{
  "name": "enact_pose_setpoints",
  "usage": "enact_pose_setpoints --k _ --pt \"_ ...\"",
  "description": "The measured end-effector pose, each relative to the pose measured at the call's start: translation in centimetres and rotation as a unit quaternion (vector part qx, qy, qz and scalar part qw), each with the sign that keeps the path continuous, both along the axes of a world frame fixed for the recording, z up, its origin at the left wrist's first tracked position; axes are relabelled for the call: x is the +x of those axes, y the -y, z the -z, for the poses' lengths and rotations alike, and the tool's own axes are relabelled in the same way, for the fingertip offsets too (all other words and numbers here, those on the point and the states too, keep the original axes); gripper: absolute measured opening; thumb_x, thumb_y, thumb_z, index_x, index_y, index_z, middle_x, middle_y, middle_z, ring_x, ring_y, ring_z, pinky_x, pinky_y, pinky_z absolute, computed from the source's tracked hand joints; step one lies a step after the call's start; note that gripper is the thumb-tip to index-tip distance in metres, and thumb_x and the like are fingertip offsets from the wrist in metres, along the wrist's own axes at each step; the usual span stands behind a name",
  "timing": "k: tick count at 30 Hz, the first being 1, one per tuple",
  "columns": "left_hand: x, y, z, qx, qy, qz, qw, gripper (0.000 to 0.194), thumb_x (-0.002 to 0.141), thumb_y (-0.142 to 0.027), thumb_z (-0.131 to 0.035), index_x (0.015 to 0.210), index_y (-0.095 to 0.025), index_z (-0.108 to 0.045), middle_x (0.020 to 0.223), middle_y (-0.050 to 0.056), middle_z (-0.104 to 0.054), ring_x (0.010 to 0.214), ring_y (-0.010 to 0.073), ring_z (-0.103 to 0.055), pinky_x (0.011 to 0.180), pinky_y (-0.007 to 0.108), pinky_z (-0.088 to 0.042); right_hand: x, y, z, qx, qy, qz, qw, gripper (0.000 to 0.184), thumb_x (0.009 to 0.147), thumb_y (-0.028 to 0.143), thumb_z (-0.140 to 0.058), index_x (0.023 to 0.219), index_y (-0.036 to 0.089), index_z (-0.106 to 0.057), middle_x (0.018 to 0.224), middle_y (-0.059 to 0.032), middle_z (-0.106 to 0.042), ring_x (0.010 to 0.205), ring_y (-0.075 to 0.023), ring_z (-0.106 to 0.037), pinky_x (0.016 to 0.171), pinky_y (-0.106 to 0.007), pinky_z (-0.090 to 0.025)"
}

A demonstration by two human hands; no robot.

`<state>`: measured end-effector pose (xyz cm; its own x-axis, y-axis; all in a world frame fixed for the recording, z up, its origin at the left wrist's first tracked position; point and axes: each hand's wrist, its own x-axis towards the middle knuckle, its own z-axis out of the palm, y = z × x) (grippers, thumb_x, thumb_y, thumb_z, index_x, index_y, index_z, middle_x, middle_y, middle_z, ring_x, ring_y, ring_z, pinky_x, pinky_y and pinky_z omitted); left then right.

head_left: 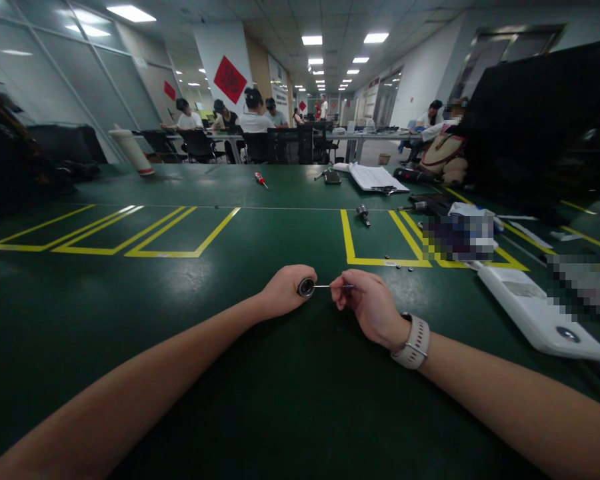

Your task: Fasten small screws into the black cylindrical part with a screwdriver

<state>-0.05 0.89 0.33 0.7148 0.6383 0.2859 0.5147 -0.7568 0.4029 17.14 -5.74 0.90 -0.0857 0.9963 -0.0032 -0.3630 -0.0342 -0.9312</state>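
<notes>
My left hand (284, 291) is closed around a round, hollow metal part (307, 287), its ring-shaped end facing right. A slim metal rod (322, 287), seemingly the shaft of a small hand tool, runs from that end to my right hand (373, 303). The fingers of my right hand pinch the tool; its exact kind cannot be made out. The rod's tip meets the part's rim, though whether it goes inside is unclear. Beyond my right hand, several small dark ring-like pieces (399, 267) lie by the yellow tape, and a metal fitting (363, 215) rests inside the taped outline.
A red-handled screwdriver (261, 180) lies farther back on the green table (200, 387). Papers on a clipboard (377, 179) are at the back right. A white device (540, 310) sits right of my right hand. A pale cup (133, 152) stands back left. People sit beyond.
</notes>
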Motion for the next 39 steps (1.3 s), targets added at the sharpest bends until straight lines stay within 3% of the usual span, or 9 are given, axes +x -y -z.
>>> enact_pose_setpoints --k 6,15,17,23,28,32,39 --pt "0.04 0.04 -0.08 -0.016 0.017 -0.013 1.0 0.005 0.07 -0.011 -0.051 0.068 -0.015 -0.05 0.065 -0.002 -0.052 0.06 0.0104 -0.049 0.057 0.022 -0.038 -0.08 -0.07 0.16 -0.032 -0.034 -0.011 0.999 0.023 0.077 0.029 -0.052 0.064 0.015 -0.064 0.059 -0.0019 -0.057 0.054 -0.0121 -0.049 0.052 -0.027 -0.038" --pt "0.03 0.2 -0.43 -0.021 -0.005 -0.007 1.0 0.004 0.071 -0.012 -0.052 0.07 -0.015 -0.052 0.067 -0.002 -0.053 0.062 0.0105 -0.05 0.058 0.022 -0.038 0.05 0.25 0.03 0.095 0.097 0.013 0.991 0.024 0.08 0.029 -0.051 0.065 0.017 -0.066 0.058 -0.0011 -0.057 0.057 -0.0131 -0.051 0.052 -0.026 -0.038" --pt "0.0 0.19 -0.38 -0.021 -0.003 -0.005 1.0 0.004 0.071 -0.012 -0.052 0.07 -0.015 -0.051 0.067 -0.002 -0.052 0.061 0.0104 -0.05 0.058 0.022 -0.039 0.04 0.11 0.05 0.078 0.075 0.011 0.994 0.024 0.079 0.028 -0.052 0.064 0.016 -0.066 0.057 -0.0012 -0.057 0.055 -0.0129 -0.051 0.05 -0.025 -0.038" --pt "-0.04 0.1 -0.35 -0.026 0.006 -0.005 1.0 0.006 0.072 -0.012 -0.051 0.067 -0.015 -0.05 0.066 -0.002 -0.052 0.061 0.0105 -0.05 0.058 0.022 -0.039 0.02 -0.54 0.36 -0.068 -0.053 -0.008 0.996 0.023 0.074 0.029 -0.053 0.063 0.013 -0.065 0.056 -0.0023 -0.057 0.049 -0.0111 -0.047 0.049 -0.025 -0.037" --pt "0.0 0.09 -0.35 -0.026 0.011 -0.008 1.0 0.004 0.073 -0.013 -0.051 0.069 -0.015 -0.05 0.067 -0.002 -0.052 0.062 0.0105 -0.05 0.059 0.023 -0.039 0.23 -0.12 0.08 0.032 0.017 0.023 0.999 0.024 0.077 0.029 -0.052 0.062 0.016 -0.065 0.057 -0.0013 -0.056 0.053 -0.0121 -0.049 0.049 -0.025 -0.036" --pt "0.04 0.16 -0.36 -0.024 0.009 0.003 1.0 0.004 0.072 -0.012 -0.052 0.07 -0.015 -0.05 0.067 -0.001 -0.052 0.062 0.0106 -0.05 0.058 0.022 -0.039 0.24 0.25 -0.26 0.088 0.09 0.004 0.992 0.023 0.08 0.029 -0.051 0.066 0.017 -0.066 0.059 -0.0011 -0.057 0.057 -0.0129 -0.051 0.052 -0.025 -0.038" --pt "-0.05 0.12 -0.29 -0.019 0.007 0.012 1.0 0.004 0.073 -0.012 -0.051 0.07 -0.015 -0.051 0.069 -0.001 -0.053 0.063 0.0109 -0.05 0.059 0.023 -0.039 0.12 -0.13 -0.58 -0.047 -0.017 0.001 0.999 0.025 0.075 0.025 -0.051 0.057 0.013 -0.063 0.052 -0.0018 -0.055 0.048 -0.0108 -0.047 0.047 -0.024 -0.035"
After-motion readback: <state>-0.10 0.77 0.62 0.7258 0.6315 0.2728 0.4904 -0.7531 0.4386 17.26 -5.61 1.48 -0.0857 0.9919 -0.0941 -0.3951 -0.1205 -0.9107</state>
